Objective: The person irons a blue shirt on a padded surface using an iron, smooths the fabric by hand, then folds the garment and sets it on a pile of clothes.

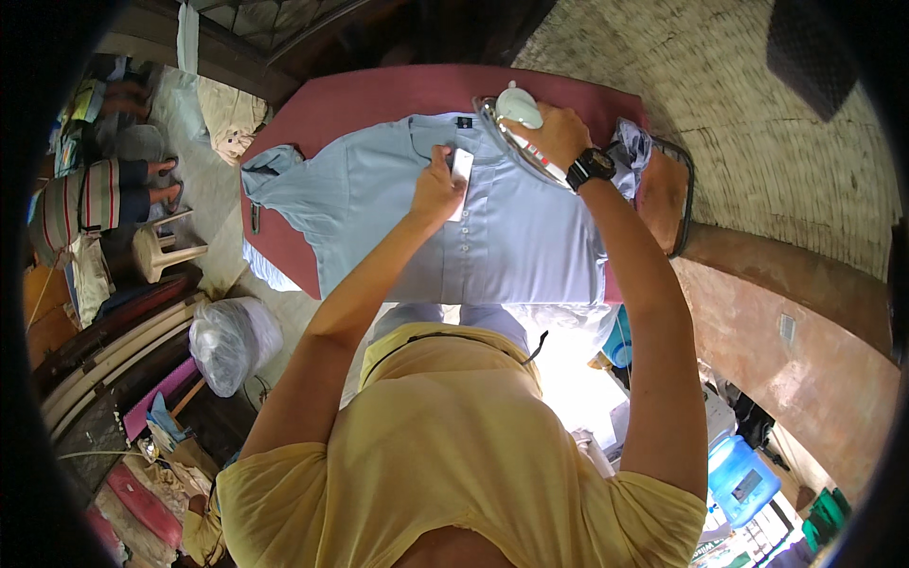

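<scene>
A light blue button-front shirt (379,208) lies spread on a dark red padded ironing board (417,85), its collar at the far side. My right hand (559,134) is closed round the handle of an iron (521,112), whose rounded pale part faces away from me. The iron is at the far right of the shirt, near its shoulder; whether its soleplate touches the cloth is hidden. Over the shirt's middle, beside the buttons, my left hand (437,189) grips a slim white rectangular object (461,180); its exact kind is unclear.
Bunched grey-blue cloth (629,156) lies at the board's right end, by a dark metal frame (684,199). On the left are a plastic stool (156,248), a stuffed clear plastic bag (232,346) and another person (104,199). A blue water container (743,478) stands at the lower right.
</scene>
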The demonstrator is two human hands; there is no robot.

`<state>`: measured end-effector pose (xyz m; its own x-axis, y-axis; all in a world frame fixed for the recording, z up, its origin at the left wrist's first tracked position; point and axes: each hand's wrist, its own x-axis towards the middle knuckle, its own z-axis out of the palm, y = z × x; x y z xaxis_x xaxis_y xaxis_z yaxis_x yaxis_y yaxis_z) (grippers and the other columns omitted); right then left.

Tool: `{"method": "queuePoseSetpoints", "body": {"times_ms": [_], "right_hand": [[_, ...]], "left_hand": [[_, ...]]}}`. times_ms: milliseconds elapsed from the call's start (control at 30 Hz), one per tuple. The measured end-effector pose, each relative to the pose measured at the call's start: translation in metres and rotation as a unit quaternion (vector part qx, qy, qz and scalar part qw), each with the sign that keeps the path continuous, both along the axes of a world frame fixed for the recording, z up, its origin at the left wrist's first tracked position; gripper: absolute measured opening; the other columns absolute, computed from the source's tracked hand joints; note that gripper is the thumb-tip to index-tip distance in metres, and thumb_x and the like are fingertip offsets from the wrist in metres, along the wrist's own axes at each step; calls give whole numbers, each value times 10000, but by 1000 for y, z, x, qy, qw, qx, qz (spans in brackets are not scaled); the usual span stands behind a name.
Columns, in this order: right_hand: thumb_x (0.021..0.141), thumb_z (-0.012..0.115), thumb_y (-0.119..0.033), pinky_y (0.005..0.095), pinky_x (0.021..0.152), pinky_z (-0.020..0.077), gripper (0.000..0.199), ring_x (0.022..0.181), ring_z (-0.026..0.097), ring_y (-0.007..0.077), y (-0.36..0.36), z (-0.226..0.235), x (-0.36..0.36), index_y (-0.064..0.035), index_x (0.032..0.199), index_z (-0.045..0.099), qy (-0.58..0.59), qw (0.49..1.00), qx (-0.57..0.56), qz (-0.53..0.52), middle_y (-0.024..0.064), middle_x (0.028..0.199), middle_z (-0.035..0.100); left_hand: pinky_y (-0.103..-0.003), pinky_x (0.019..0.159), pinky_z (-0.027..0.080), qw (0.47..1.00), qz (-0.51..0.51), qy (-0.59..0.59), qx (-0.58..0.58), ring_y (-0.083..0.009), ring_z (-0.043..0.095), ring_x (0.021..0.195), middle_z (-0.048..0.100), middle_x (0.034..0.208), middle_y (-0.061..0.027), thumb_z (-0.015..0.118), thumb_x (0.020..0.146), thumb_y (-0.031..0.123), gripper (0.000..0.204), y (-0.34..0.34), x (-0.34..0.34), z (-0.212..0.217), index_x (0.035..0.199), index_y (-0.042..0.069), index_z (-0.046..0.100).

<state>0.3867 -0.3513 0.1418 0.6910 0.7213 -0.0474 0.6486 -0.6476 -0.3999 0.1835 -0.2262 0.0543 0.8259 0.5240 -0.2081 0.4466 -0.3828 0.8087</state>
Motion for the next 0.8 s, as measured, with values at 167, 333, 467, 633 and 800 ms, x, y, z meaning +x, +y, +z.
{"method": "queuePoseSetpoints", "body": {"times_ms": [167, 333, 467, 633, 800], "right_hand": [[763, 671, -679, 480, 716, 563, 684, 819, 700, 389, -4, 10, -14, -27, 967, 714, 14, 999, 35, -40, 225, 831, 706], [771, 678, -654, 486, 720, 554, 658, 818, 693, 403, -32, 6, -24, -19, 938, 715, 13, 996, 18, -89, 246, 832, 694], [780, 677, -644, 491, 704, 552, 652, 791, 689, 407, -43, 13, -47, -13, 943, 702, 5, 998, 7, -64, 247, 809, 689], [781, 642, -689, 501, 706, 560, 670, 787, 690, 412, -53, 8, -44, -54, 988, 692, 7, 998, -31, -45, 230, 797, 694], [780, 641, -691, 486, 696, 564, 680, 779, 692, 399, -57, 8, -44, -48, 992, 693, 3, 999, -26, -32, 221, 809, 697]], "left_hand": [[-382, 717, 558, 995, 36, -48, -83, -321, 691, 867, 701, 992, -158, 767, 787, 233, 597, 59, 17, -23, 1232, 6, 439], [-301, 812, 543, 783, 98, -155, -595, -225, 671, 923, 666, 1163, -135, 719, 894, 268, 464, 103, 60, 54, 1201, 2, 496], [-323, 743, 511, 953, 69, -272, -111, -180, 638, 879, 678, 998, -100, 726, 881, 206, 299, 86, 52, -33, 1071, 25, 583], [-418, 803, 496, 969, -143, -161, 120, -312, 584, 922, 576, 928, -123, 725, 814, 130, 240, -2, 22, -18, 1008, 49, 609], [-431, 845, 481, 953, -111, -214, 182, -338, 535, 990, 551, 1005, -121, 682, 835, 81, 166, -21, 16, -24, 988, 60, 623]]}}
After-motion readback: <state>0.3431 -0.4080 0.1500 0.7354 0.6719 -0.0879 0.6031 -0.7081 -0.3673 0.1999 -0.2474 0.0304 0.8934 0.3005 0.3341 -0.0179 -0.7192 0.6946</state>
